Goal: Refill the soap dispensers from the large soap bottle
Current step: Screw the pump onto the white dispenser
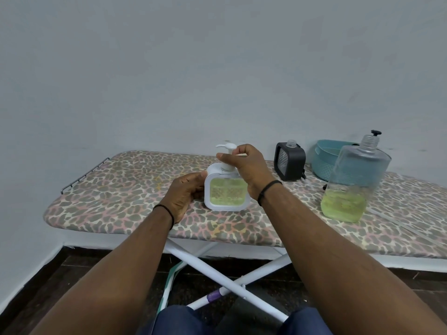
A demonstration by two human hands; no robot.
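Observation:
A white square soap dispenser (223, 193), nearly full of yellow-green soap, stands upright on the ironing board (125, 189). My left hand (186, 197) grips its left side. My right hand (244, 165) is closed around the white pump head (226, 151) at its neck. To the right stands the large clear soap bottle (350, 182), uncapped, with green soap filling about its lowest quarter. A black square dispenser (289, 160) stands behind, its neck open and no pump on it.
A teal basket (324, 160) sits at the back right by the wall, with a black pump top (375, 133) poking up behind the large bottle. The board's white crossed legs (225, 276) stand on the dark floor below.

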